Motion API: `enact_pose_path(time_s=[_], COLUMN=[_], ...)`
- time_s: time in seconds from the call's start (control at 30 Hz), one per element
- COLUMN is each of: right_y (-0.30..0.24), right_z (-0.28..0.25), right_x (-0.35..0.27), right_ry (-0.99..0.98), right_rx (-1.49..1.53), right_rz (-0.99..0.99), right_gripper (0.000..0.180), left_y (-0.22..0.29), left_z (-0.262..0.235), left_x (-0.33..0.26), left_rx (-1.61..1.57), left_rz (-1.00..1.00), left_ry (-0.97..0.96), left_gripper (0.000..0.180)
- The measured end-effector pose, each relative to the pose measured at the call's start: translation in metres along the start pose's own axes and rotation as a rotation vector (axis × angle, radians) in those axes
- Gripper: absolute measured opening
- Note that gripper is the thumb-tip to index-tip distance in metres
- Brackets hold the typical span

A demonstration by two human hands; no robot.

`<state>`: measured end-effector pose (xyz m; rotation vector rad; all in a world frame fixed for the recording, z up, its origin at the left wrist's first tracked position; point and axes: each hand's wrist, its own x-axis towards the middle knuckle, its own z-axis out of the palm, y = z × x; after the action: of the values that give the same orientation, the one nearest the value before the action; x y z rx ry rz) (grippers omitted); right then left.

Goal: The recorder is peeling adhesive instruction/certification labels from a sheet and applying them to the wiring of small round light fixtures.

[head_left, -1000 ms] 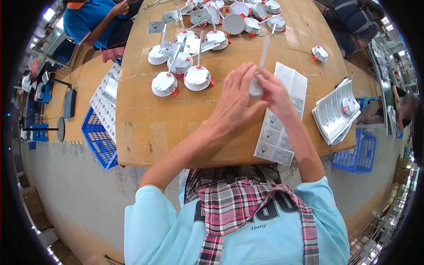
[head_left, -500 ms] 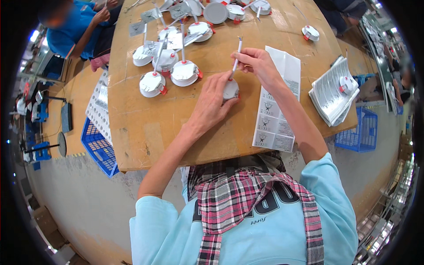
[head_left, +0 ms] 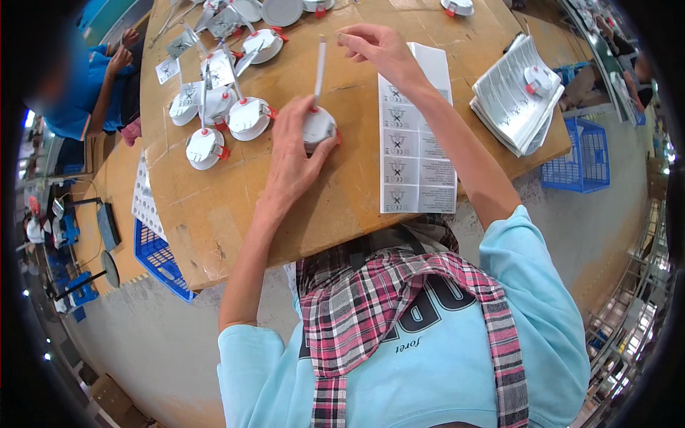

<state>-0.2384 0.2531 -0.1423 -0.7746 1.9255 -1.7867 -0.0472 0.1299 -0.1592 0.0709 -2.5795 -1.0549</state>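
The white disc [head_left: 318,127] lies on the brown table [head_left: 214,214] a little left of the frame's centre, with a thin white strip [head_left: 320,68] rising from it toward the top edge. The left hand [head_left: 296,153] rests flat beside and over the disc, fingers loosely together and touching its rim. The right hand [head_left: 374,44] hovers near the top centre, fingertips drawn together in a light pinch; I cannot tell whether anything is between them. Just right of the disc lies a long printed sheet [head_left: 417,139]. More discs [head_left: 214,118] with red clips and upright strips cluster at the upper left. A stack of leaflets [head_left: 517,96] sits at the upper right with a disc on top. Blue crates [head_left: 581,153] stand on the grey floor [head_left: 128,335] at right and lower left. Another person in blue [head_left: 78,93] sits at the far left.
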Motion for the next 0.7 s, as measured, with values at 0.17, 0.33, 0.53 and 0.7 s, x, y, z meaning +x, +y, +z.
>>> enact_pose_path(time_s=[0.17,0.33,0.53,0.7], right_y=[-0.017,0.009,0.019,0.017], right_z=[-0.033,-0.047,-0.043,-0.048], right_x=[-0.065,-0.123,-0.14,-0.143], right_ry=[0.266,0.311,0.276,0.242], right_rx=[-0.271,-0.545,-0.511,-0.563], right_rz=[-0.131,-0.142,-0.161,-0.179], right_gripper=[0.027,0.018,0.017,0.017], left_y=[0.038,0.057,0.035,0.024], left_z=[-0.006,0.024,0.064,0.066], left_x=[-0.001,0.019,0.077,0.1], left_rx=[0.136,-0.277,-0.445,-0.551], left_rz=[0.135,-0.102,-0.318,-0.497], left_ry=[0.26,-0.043,-0.086,-0.248], left_gripper=[0.055,0.043,0.051,0.035])
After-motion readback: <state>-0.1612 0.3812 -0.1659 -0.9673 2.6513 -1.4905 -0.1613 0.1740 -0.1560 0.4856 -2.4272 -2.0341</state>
